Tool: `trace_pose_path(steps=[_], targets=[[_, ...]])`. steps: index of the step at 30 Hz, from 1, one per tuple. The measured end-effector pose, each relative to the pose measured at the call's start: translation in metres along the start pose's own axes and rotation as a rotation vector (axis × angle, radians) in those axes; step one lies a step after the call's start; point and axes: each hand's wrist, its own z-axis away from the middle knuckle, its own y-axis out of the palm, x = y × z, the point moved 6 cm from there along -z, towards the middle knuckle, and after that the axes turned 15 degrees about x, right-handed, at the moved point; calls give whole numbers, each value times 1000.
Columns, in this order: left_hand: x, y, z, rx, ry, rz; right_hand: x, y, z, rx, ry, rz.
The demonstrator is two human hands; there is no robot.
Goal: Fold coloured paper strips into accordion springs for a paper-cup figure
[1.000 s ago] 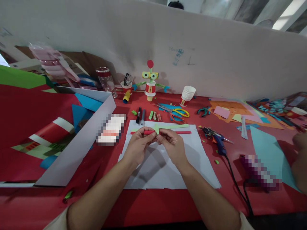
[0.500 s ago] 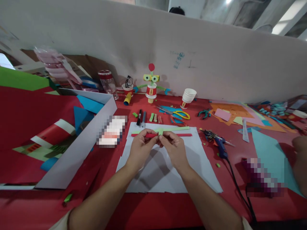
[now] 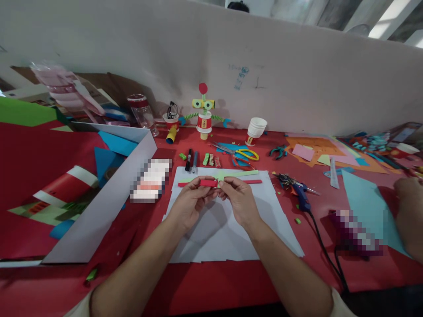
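My left hand (image 3: 185, 204) pinches a red paper strip (image 3: 208, 182) between thumb and fingers. Close against it, my right hand (image 3: 240, 200) grips a light green paper strip (image 3: 221, 176) where the two strips meet. Both hands are over white paper sheets (image 3: 228, 240). Behind the fingers, a longer green strip (image 3: 249, 174) and a red strip (image 3: 254, 181) stretch out to the right; whether they join the held pieces I cannot tell. Just beyond are small folded paper springs (image 3: 211, 159), a black marker (image 3: 188, 161) and a grey pen (image 3: 195, 163).
A paper-cup figure (image 3: 204, 121) stands by the wall, with stacked cups (image 3: 257, 127) to its right. Yellow-handled scissors (image 3: 247, 153), pliers (image 3: 278, 152) and a corded glue gun (image 3: 300, 194) lie around the sheets. A white-sided box (image 3: 109, 207) is on the left. Another person's hand (image 3: 410, 202) shows at right.
My left fingers have shifted, and more of the red strip now shows above them. The view has moved slightly to the right.
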Motion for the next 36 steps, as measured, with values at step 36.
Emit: trace_pose_path(steps=[36], targets=[[-5,-8,-2,-128,70,-71,5,10,6,109,-41,97]])
